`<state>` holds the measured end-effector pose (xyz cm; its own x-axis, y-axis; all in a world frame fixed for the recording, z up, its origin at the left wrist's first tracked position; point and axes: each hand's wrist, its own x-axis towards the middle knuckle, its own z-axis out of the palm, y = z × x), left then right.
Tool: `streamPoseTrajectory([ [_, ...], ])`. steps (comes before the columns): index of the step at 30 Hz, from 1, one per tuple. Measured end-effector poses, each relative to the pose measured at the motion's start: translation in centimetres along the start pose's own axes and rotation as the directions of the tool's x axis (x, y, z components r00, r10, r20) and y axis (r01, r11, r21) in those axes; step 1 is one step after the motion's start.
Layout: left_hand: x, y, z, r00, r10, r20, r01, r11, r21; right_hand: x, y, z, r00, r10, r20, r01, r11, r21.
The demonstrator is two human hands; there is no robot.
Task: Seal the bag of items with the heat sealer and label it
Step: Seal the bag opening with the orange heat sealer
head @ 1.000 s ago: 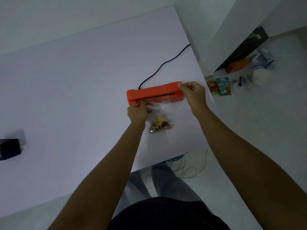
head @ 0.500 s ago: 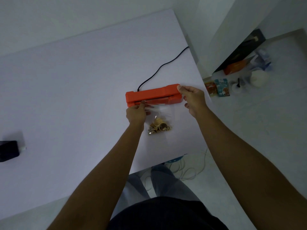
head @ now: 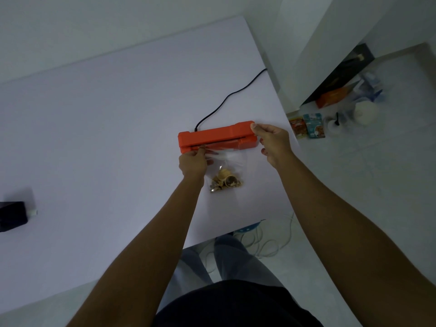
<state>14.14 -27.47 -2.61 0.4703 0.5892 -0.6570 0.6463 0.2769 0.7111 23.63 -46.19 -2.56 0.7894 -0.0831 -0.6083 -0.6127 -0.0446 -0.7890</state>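
An orange heat sealer [head: 215,136] lies across the white table [head: 106,138], its black cord [head: 226,97] running to the far right edge. A clear plastic bag [head: 232,159] with small brown and golden items [head: 225,181] at its bottom lies in front of the sealer, its open top tucked into the slot. My left hand [head: 192,162] pinches the bag's top left corner at the slot. My right hand [head: 273,142] touches the sealer's right end with fingertips, fingers spread, not clasping it.
A black device [head: 13,215] sits at the table's left edge. The table's right edge runs close by the sealer. On the floor to the right lie snack packets [head: 309,126], cups, an orange box [head: 333,97] and white cables [head: 266,241].
My right hand has loosened from the sealer's right end and drawn slightly back, only fingertips touching now. My left hand keeps holding the bag corner at the slot.
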Motion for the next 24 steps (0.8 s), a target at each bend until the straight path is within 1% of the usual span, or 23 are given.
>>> streamPoseTrajectory([
  [19, 0.2, 0.0, 0.2, 1.0, -0.013, -0.015, 0.013, 1.0, 0.002, -0.3, -0.4, 0.0, 1.0, 0.004, -0.011, -0.005, 1.0, -0.021],
  [24, -0.1, 0.2, 0.2, 1.0, -0.01, -0.017, 0.01, 1.0, 0.001, -0.7, -1.1, 0.4, 0.997, -0.074, -0.021, 0.073, 0.997, -0.039],
])
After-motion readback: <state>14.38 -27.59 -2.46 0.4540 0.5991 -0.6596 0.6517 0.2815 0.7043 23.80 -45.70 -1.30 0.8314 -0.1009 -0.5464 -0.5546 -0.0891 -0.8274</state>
